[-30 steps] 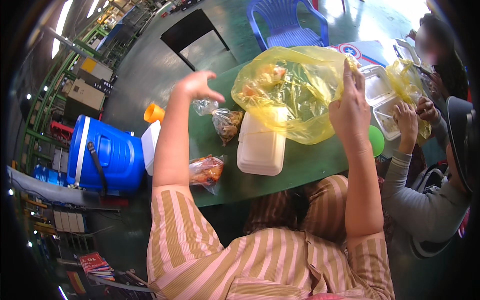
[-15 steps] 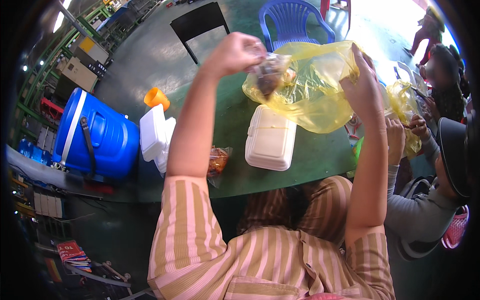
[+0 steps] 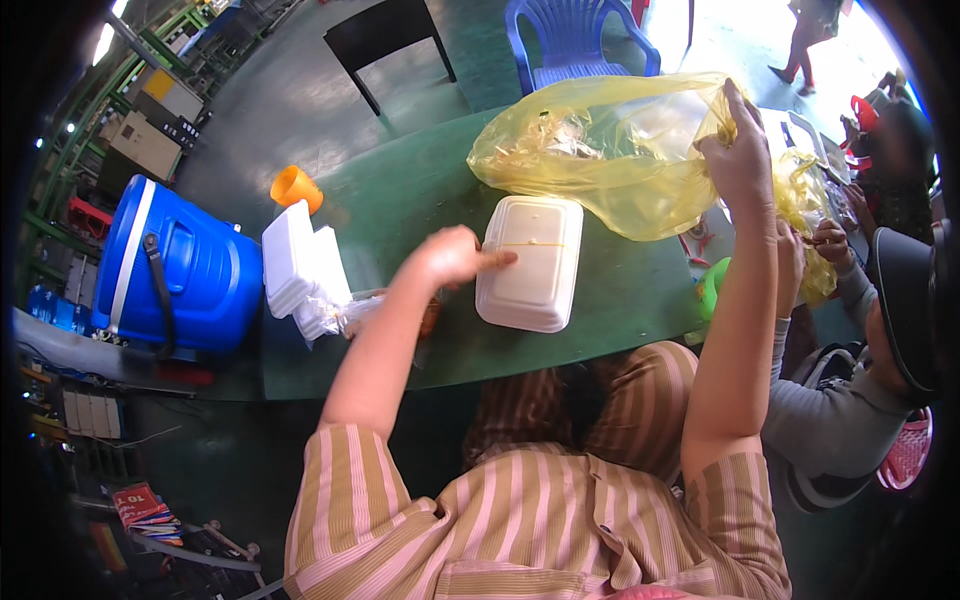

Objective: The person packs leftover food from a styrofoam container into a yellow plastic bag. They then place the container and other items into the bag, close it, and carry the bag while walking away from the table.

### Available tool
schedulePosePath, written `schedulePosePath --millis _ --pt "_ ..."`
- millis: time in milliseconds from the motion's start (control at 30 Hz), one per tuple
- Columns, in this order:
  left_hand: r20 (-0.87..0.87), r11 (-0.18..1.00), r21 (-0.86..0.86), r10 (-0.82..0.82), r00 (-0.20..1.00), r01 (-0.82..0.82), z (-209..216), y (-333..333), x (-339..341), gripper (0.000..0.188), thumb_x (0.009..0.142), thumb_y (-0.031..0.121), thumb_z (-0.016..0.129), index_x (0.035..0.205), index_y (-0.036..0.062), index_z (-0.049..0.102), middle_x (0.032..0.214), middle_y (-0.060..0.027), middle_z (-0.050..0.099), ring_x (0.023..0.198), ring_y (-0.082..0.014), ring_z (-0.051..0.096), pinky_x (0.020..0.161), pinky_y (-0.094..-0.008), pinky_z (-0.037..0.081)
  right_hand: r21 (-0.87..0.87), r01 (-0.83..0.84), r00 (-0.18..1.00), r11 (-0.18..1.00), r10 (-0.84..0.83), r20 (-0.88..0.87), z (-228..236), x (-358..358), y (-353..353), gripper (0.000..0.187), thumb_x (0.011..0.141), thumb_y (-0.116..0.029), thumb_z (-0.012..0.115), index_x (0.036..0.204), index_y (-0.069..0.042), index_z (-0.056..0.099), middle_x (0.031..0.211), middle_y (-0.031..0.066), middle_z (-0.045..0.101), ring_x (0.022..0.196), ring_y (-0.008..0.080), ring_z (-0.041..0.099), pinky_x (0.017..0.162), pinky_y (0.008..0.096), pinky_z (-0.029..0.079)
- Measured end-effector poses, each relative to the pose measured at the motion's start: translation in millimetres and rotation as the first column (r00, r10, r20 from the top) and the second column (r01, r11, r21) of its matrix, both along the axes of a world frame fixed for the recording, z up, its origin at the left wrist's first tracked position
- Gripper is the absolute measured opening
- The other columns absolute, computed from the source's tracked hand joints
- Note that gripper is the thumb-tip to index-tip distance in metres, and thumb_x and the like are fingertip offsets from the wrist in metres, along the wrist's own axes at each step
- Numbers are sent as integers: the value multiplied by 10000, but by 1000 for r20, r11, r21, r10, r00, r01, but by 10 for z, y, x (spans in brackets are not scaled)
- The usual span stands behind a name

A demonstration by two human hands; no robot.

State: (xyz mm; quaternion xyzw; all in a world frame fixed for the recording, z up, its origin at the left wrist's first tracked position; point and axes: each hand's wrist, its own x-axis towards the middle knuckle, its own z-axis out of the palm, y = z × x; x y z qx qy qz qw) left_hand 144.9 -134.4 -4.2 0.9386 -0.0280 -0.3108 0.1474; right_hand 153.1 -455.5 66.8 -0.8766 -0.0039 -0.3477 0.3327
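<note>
My right hand (image 3: 738, 155) is closed on the gathered rim of the yellow bag (image 3: 640, 190), which stretches leftward from my grip along the far edge of the tabletop (image 3: 610, 310). Through its thin side, crumpled, shiny wrapping shows at the end away from my fist. Nearer me, between the bag and the tabletop's near edge, lies the white foam box (image 3: 530, 285), shut, a band across its lid, contents hidden. My left hand (image 3: 455, 258) is at the box's left side, one finger stretched over the lid; the others are blurred, and I cannot tell whether they close on anything. By the tabletop's left edge sit stacked white boxes (image 3: 292, 255) with crumpled clear plastic (image 3: 322, 312), and an orange cup (image 3: 297, 188) stands toward the far left corner.
</note>
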Motion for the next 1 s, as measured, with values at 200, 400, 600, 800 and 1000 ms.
schedulePosePath --millis 200,400,600,800,1000 --pt "-267 236 -867 522 810 -438 -474 -158 -496 555 705 217 761 1095 -69 488 1033 -155 594 859 -211 609 763 -318 499 133 -121 993 984 122 7 35 -100 201 646 678 6 542 1306 53 394 1262 208 461 1168 304 466 993 325 359" --pt "-367 150 -899 255 895 -411 -53 224 -509 605 689 190 681 1181 -76 453 1048 -146 582 899 -194 605 813 -309 494 189 -200 974 961 217 -71 8 -281 34 672 668 32 534 1322 40 379 1298 197 437 1188 296 452 989 325 356" --pt "-300 49 -954 -58 952 -297 582 151 -79 683 700 313 684 1200 -75 430 1032 -151 579 873 -178 609 761 -281 503 25 -280 959 960 281 -47 -28 -338 93 727 638 111 516 1342 -9 380 1310 168 437 1138 234 460 876 297 440" --pt "-459 189 -874 -20 888 -447 287 -758 789 452 749 303 650 1088 19 553 897 -124 645 724 -210 643 642 -343 530 177 -376 916 910 394 -79 158 -531 362 794 590 106 538 1355 -21 370 1300 182 440 1202 269 431 993 321 347" --pt "-553 84 -821 127 824 -564 -655 -1495 1141 378 744 71 645 1090 -39 541 952 -169 625 839 -284 637 681 -442 532 319 -299 934 899 344 -95 99 -533 432 747 635 81 411 1371 -36 359 1299 161 468 742 110 579 582 198 475"
